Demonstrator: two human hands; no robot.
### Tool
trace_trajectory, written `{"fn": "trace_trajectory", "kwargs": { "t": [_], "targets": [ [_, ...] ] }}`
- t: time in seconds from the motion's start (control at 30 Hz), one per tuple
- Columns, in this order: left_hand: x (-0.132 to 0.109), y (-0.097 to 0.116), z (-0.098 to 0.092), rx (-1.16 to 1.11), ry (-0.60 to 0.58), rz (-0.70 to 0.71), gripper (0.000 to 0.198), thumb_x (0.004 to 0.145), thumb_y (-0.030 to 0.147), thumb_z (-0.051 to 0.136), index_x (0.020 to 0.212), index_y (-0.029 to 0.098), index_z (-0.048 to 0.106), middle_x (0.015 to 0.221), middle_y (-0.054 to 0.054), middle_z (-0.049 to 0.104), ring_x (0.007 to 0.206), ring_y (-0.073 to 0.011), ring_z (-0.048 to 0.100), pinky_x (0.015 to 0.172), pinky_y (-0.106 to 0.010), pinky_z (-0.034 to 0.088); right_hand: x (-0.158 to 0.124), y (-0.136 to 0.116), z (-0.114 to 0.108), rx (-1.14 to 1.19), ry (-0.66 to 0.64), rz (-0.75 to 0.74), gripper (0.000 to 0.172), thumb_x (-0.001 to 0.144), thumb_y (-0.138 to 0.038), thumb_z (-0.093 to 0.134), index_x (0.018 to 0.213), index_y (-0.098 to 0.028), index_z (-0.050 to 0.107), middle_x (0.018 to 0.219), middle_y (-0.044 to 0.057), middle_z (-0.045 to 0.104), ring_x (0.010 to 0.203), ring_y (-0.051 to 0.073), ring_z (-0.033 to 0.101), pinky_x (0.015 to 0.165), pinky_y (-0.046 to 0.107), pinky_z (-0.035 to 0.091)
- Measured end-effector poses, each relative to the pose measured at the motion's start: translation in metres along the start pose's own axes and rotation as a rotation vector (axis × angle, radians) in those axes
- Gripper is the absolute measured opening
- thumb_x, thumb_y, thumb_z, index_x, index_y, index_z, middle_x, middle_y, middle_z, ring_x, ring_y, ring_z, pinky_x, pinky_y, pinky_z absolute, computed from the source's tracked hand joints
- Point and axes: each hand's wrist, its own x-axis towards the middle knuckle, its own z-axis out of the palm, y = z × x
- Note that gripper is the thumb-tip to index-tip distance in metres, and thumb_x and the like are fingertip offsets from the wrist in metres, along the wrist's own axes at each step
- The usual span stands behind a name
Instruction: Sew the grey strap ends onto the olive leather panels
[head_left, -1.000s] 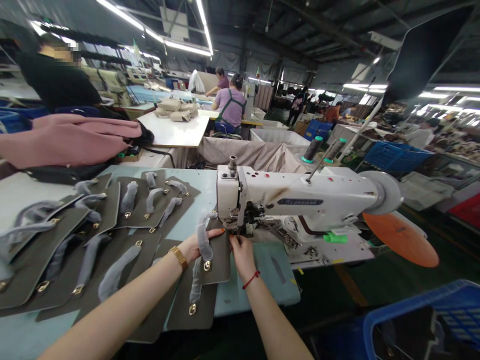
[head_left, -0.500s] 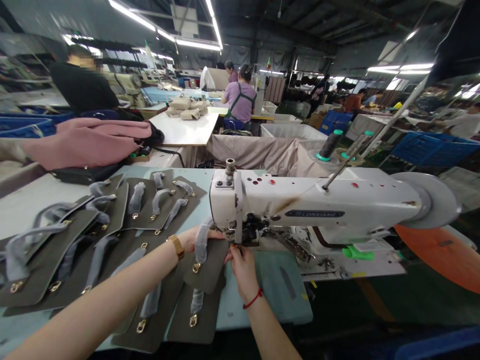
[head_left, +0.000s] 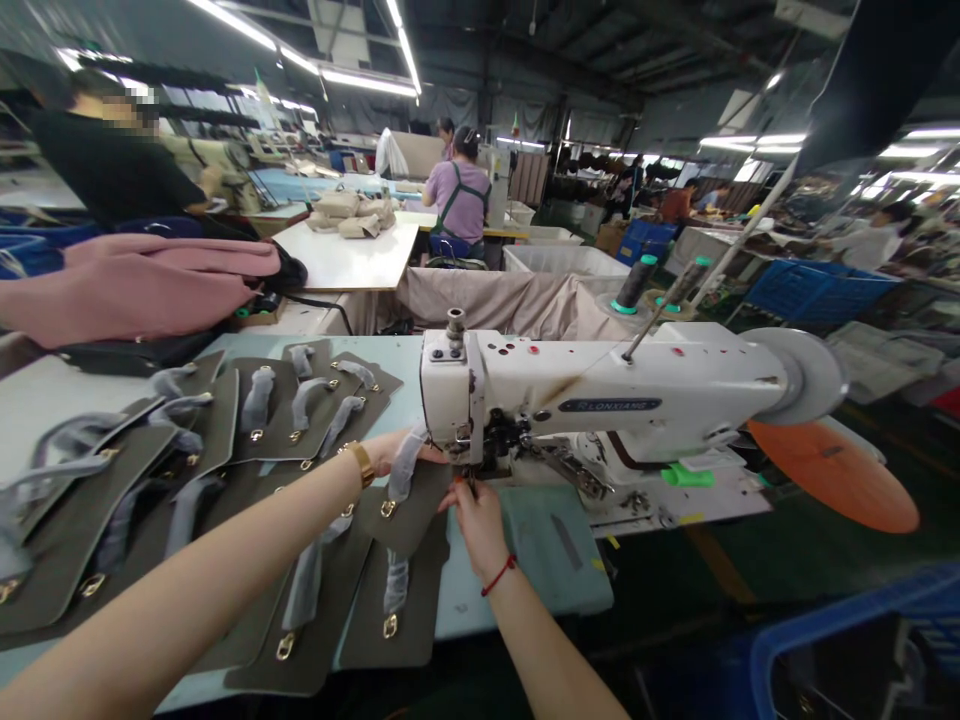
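A dark grey-green bag panel (head_left: 420, 510) lies under the needle area of a white sewing machine (head_left: 525, 385). Its handle (head_left: 406, 465), wrapped in cloudy plastic and ending in a gold buckle, arches over part of my left hand (head_left: 390, 452). That hand grips the panel's far left side, some fingers hidden. By the presser foot, my right hand (head_left: 478, 515) pinches the panel's right edge between thumb and fingers. Another panel (head_left: 390, 635) with a wrapped handle lies partly underneath, nearer me.
Several similar panels (head_left: 217, 430) overlap across the pale blue table (head_left: 457, 600) on the left. Pink fabric (head_left: 142, 285) is heaped behind them. A blue crate (head_left: 765, 650) stands low on the right. Thread cones (head_left: 634, 285) rise behind the machine. Co-workers sit further back.
The head view has turned slightly right, so the scene sits further left. The panel under the machine has swung a little, its near end toward the left. Both hands stay on it.
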Motion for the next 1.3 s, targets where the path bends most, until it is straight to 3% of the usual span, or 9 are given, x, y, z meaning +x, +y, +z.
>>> {"fn": "trace_trajectory", "kwargs": {
  "t": [0.23, 0.5, 0.77, 1.07, 1.3],
  "targets": [
    [-0.004, -0.001, 0.006, 0.075, -0.025, -0.006, 0.043, 0.059, 0.034, 0.079, 0.094, 0.012, 0.069, 0.089, -0.012, 0.072, 0.075, -0.0252, 0.068, 0.07, -0.032, 0.054, -0.005, -0.005, 0.0, -0.035, 0.017, -0.058, 0.04, 0.084, -0.039, 0.044, 0.059, -0.016, 0.065, 0.052, 0.003, 0.062, 0.055, 0.016, 0.057, 0.056, 0.023, 0.041],
    [-0.01, 0.006, 0.014, 0.081, 0.003, 0.03, 0.056, 0.055, 0.032, 0.081, 0.106, 0.013, 0.066, 0.087, -0.01, 0.073, 0.078, -0.0265, 0.068, 0.071, -0.031, 0.054, -0.003, 0.003, 0.001, 0.026, 0.021, -0.058, 0.039, 0.083, -0.046, 0.049, 0.063, -0.016, 0.063, 0.048, 0.002, 0.059, 0.046, 0.015, 0.052, 0.047, 0.023, 0.038],
    [-0.003, 0.005, 0.009, 0.053, -0.015, -0.023, 0.063, 0.053, 0.035, 0.081, 0.109, 0.012, 0.065, 0.08, -0.011, 0.072, 0.073, -0.0274, 0.068, 0.069, -0.035, 0.054, 0.001, 0.011, 0.006, 0.054, 0.057, -0.014, 0.043, 0.084, -0.05, 0.048, 0.062, -0.017, 0.063, 0.052, 0.004, 0.063, 0.045, 0.015, 0.051, 0.042, 0.023, 0.035],
    [-0.003, 0.005, 0.009, 0.139, 0.0, 0.044, 0.058, 0.056, 0.035, 0.079, 0.108, 0.014, 0.065, 0.079, -0.009, 0.072, 0.074, -0.0276, 0.068, 0.069, -0.032, 0.054, -0.003, 0.004, 0.01, 0.085, 0.096, -0.019, 0.042, 0.082, -0.051, 0.049, 0.064, -0.015, 0.062, 0.051, 0.004, 0.062, 0.043, 0.015, 0.051, 0.04, 0.022, 0.033],
    [-0.004, 0.01, 0.007, 0.11, 0.011, 0.025, 0.065, 0.052, 0.031, 0.081, 0.112, 0.013, 0.064, 0.082, -0.01, 0.073, 0.078, -0.0284, 0.068, 0.068, -0.032, 0.055, -0.001, 0.012, 0.015, 0.107, 0.103, 0.005, 0.042, 0.083, -0.051, 0.046, 0.065, -0.016, 0.06, 0.052, 0.004, 0.062, 0.036, 0.012, 0.044, 0.037, 0.023, 0.027]
  ]
}}
